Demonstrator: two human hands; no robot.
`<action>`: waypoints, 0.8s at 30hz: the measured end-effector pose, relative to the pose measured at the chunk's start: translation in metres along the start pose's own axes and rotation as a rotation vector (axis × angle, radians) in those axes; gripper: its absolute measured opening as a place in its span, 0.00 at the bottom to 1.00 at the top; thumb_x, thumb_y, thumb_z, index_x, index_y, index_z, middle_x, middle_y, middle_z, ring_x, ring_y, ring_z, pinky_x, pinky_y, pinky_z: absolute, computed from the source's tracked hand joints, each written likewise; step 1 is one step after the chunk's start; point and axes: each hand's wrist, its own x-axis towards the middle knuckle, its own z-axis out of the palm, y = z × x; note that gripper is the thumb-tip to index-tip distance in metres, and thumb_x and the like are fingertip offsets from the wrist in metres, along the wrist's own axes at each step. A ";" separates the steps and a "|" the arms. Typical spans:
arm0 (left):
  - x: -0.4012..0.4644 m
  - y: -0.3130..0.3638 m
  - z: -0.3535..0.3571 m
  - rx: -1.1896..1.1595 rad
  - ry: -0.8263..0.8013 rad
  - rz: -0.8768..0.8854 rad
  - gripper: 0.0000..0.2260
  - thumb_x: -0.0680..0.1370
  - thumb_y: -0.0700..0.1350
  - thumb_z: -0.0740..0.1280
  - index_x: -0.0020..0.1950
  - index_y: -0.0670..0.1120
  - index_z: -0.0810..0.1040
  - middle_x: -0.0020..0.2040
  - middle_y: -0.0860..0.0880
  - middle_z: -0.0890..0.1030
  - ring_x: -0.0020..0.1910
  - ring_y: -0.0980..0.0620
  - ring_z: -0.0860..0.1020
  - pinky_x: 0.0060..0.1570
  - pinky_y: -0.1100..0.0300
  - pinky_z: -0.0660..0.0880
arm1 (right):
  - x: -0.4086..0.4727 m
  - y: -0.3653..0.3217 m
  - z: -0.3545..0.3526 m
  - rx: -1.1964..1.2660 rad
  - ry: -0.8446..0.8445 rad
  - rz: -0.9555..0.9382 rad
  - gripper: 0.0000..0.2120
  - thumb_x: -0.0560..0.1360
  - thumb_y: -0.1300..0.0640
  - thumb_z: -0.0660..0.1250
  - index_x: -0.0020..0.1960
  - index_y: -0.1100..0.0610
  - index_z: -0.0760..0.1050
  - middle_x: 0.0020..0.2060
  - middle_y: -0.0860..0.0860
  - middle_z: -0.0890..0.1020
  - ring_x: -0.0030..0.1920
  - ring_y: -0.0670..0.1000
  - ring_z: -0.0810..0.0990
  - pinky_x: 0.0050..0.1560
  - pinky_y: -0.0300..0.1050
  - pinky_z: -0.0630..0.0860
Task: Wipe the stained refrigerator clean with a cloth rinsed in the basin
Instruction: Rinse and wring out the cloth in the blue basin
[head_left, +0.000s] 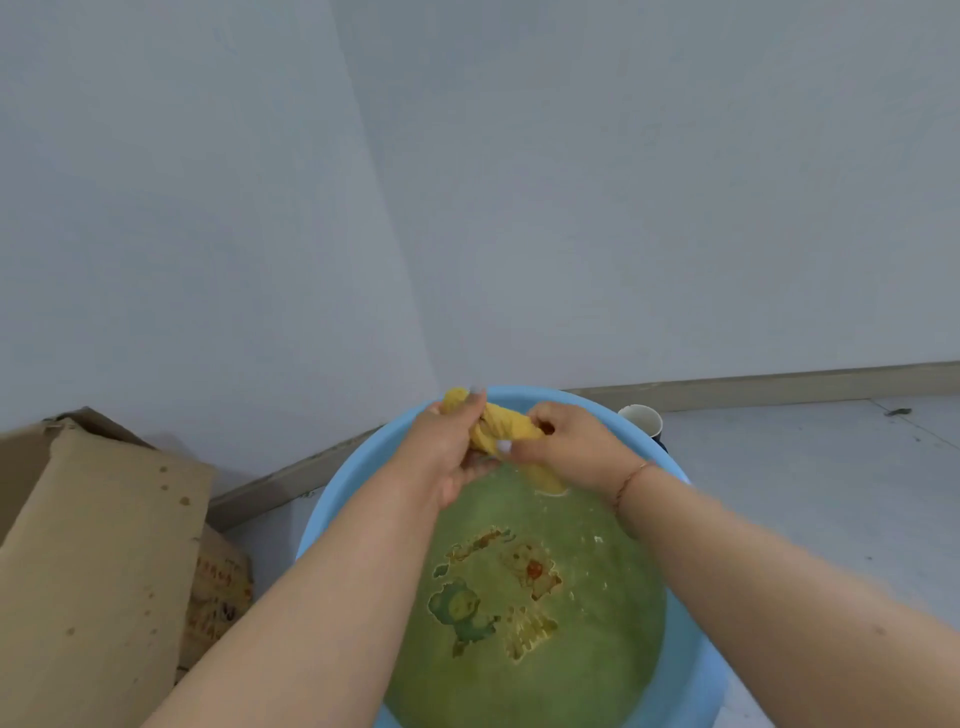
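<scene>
Two hands (452, 447) (566, 441) twist yellow cloth (506, 428) over blue basin (332, 499), grey floor (810, 467)

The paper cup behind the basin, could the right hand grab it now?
Probably not yet: the right hand is gripping the yellow cloth with the left hand. The paper cup sits close behind the basin, nothing blocking it.

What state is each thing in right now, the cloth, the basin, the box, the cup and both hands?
yellow cloth: twisted, held over the basin
blue basin: holds greenish water
left hand: grips the cloth
right hand: grips the cloth
cardboard box: spotted, flap open
paper cup: upright behind the basin
</scene>
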 end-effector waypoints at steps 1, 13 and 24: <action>0.000 0.002 -0.007 -0.033 -0.045 0.054 0.11 0.78 0.49 0.67 0.53 0.43 0.73 0.41 0.44 0.81 0.40 0.46 0.80 0.46 0.48 0.80 | 0.000 -0.002 -0.007 0.156 -0.088 0.077 0.09 0.73 0.52 0.70 0.39 0.55 0.74 0.36 0.49 0.78 0.39 0.49 0.76 0.44 0.41 0.73; -0.009 0.006 -0.023 0.177 -0.145 0.348 0.18 0.70 0.25 0.69 0.53 0.44 0.72 0.54 0.44 0.77 0.45 0.46 0.81 0.45 0.52 0.81 | 0.007 -0.004 -0.040 0.173 -0.204 0.204 0.05 0.76 0.56 0.67 0.44 0.57 0.78 0.42 0.52 0.81 0.42 0.49 0.78 0.43 0.43 0.75; -0.018 0.024 -0.015 0.111 -0.272 0.192 0.19 0.71 0.21 0.60 0.58 0.34 0.77 0.51 0.37 0.82 0.45 0.42 0.82 0.44 0.50 0.82 | 0.010 0.014 -0.052 1.197 -0.353 0.218 0.21 0.71 0.45 0.64 0.49 0.62 0.82 0.50 0.58 0.80 0.47 0.54 0.76 0.53 0.46 0.70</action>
